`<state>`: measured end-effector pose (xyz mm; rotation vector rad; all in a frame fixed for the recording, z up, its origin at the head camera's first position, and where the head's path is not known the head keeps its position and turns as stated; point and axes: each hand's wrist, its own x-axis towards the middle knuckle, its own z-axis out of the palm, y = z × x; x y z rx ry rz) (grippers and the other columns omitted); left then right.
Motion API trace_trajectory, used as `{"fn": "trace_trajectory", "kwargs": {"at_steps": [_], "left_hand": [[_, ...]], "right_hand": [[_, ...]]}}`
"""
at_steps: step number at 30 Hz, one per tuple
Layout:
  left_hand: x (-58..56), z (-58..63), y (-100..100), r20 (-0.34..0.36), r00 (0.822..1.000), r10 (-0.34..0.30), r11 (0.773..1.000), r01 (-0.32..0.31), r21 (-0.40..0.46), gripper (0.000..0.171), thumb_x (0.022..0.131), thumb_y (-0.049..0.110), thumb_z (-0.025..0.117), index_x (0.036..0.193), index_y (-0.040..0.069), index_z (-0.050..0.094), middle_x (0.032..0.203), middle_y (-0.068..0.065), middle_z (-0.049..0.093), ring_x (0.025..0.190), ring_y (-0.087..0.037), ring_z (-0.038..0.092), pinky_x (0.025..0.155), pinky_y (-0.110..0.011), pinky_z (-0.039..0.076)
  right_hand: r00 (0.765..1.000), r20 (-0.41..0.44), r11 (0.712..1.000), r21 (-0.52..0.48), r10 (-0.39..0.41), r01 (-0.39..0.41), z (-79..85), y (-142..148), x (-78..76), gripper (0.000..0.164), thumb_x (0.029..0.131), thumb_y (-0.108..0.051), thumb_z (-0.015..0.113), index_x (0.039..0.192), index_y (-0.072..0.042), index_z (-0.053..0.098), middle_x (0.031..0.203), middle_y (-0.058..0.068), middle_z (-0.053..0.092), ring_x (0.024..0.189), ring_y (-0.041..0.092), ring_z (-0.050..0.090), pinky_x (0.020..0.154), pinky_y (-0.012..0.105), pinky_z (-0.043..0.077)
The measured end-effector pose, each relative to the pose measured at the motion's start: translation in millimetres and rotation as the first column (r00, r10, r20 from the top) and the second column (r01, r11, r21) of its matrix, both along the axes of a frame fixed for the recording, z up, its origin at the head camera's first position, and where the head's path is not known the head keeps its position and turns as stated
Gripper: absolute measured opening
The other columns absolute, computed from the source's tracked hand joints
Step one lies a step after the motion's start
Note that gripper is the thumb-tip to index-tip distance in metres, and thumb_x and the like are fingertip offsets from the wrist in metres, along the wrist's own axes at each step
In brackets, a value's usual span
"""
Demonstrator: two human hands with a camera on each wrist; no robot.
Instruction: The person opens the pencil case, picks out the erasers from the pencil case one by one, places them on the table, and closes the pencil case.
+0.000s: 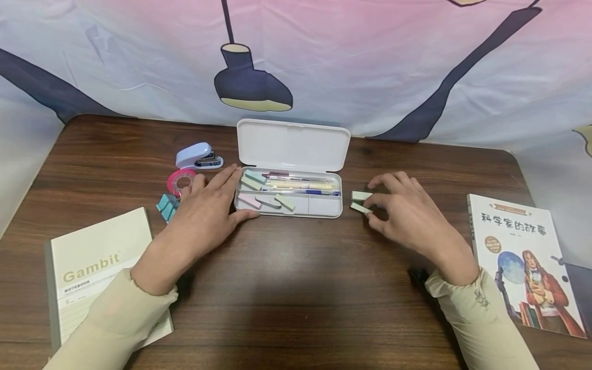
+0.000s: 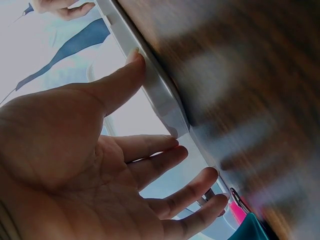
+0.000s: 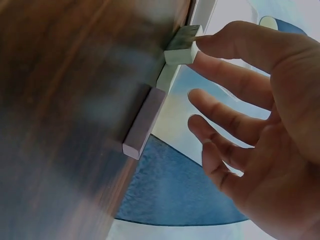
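An open white pencil case (image 1: 325, 209) stands at the middle of the table, its lid tilted up behind. Inside lie several pens (image 1: 300, 185) and several small pastel eraser-like blocks (image 1: 250, 200). My left hand (image 1: 203, 208) rests at the case's left end, the thumb on its near rim and the other fingers stretched along the side. Right of the case, my right hand (image 1: 407, 210) pinches a pale green block (image 3: 182, 47) between thumb and index finger. Another pale green block (image 1: 361, 196) lies just beyond it. A purple block (image 3: 144, 122) lies on the table near the loosely bent other fingers.
At the left are a light blue stapler (image 1: 199, 155), a pink tape roll (image 1: 178, 179), teal binder clips (image 1: 166, 205) and a cream notebook (image 1: 102, 246). A book (image 1: 522, 257) lies at the right edge. A patterned cloth (image 1: 347, 61) hangs behind the table.
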<state>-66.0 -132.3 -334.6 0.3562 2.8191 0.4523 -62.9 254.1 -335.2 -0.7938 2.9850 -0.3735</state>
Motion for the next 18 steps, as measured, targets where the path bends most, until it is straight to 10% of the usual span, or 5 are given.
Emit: {"fn": "trace_trajectory", "kwargs": {"at_steps": [18], "left_hand": [[-0.2,-0.1,0.4,-0.006,1.0,-0.002,1.0,0.002,0.0,0.094,0.109,0.051,0.077,0.178,0.002,0.036,0.186,-0.023,0.036,0.132,-0.054,0.048,0.109,-0.078,0.044]], "right_hand": [[1.0,-0.019,1.0,0.007,0.004,-0.004,-2.8,-5.3,4.6,0.013,0.094,-0.012,0.091,0.106,-0.014,0.085,0.141,0.013,0.073,0.13,0.038,0.061,0.102,0.059,0.047]]}}
